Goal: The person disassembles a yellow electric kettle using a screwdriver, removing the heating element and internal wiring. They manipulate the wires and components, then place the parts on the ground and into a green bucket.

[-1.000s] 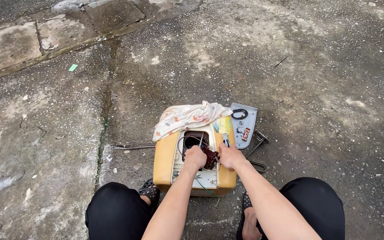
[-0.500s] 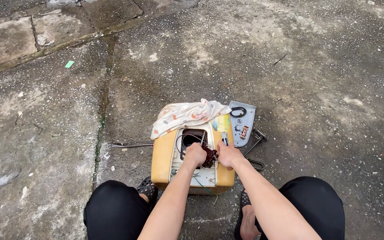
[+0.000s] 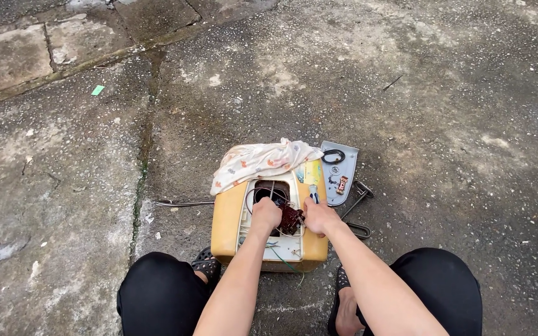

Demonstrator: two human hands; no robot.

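Note:
A yellow appliance (image 3: 225, 224) lies on the concrete between my knees, its white underside up and a dark opening (image 3: 269, 188) in it. My left hand (image 3: 266, 214) is closed at the edge of that opening, against a dark red part (image 3: 291, 219) with wires. My right hand (image 3: 320, 216) grips a thin tool with a blue tip (image 3: 313, 193) and touches the same part from the right. A patterned cloth (image 3: 259, 162) is draped over the appliance's far end.
A grey cover plate (image 3: 344, 168) holding a black ring (image 3: 332, 156) and a small red piece lies to the right of the appliance. Metal pliers (image 3: 359, 199) lie beside it, and a metal rod (image 3: 182, 203) lies to the left. Rough concrete surrounds everything.
Both hands stay at the dark red part with only slight shifts. The view has drifted a little.

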